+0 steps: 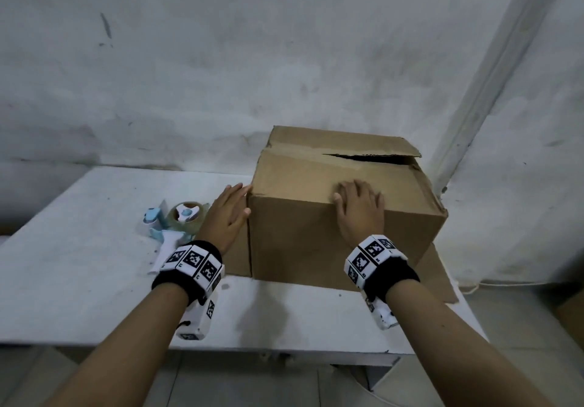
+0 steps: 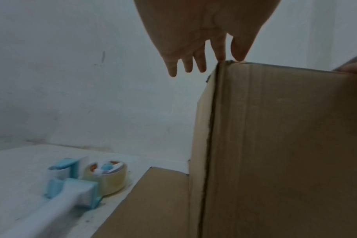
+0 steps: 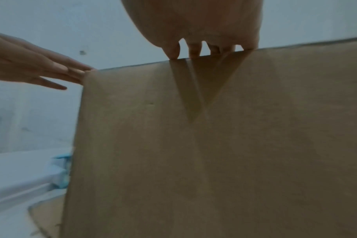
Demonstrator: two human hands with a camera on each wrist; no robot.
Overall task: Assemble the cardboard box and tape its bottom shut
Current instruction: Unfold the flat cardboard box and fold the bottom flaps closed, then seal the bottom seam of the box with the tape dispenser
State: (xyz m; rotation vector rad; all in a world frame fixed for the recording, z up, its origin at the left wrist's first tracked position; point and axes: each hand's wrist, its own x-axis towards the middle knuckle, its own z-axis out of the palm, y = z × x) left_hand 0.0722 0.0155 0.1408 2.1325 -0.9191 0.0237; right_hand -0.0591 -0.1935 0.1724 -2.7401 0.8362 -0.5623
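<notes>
Cardboard box (image 1: 341,217) stands on the white table (image 1: 79,264), directly ahead of both hands, its flaps folded over on top with a dark gap showing along the far seam toward the right. The right hand (image 1: 360,210) lies palm-down on the near flap, fingers straight and slightly spread, its heel over the box's near top edge; in the right wrist view the fingertips (image 3: 174,51) press at that edge. The left hand (image 1: 226,215) is flat and open against the box's upper left corner edge, fingers together and straight, gripping nothing; from the left wrist view the thumb and one fingertip (image 2: 221,53) touch the corner while the other fingers stand free in the air to its outside.

Just outside the left wrist, a blue-and-white tape dispenser (image 1: 172,223) with a clear roll lies on the table, close beside a bottom flap (image 2: 153,201) splayed flat at the box's left foot. Beyond the dispenser the tabletop runs open to its left edge. Past the right hand, another flap (image 1: 437,277) juts out over the table's right edge. The wall (image 1: 221,59) rises just behind the box.
</notes>
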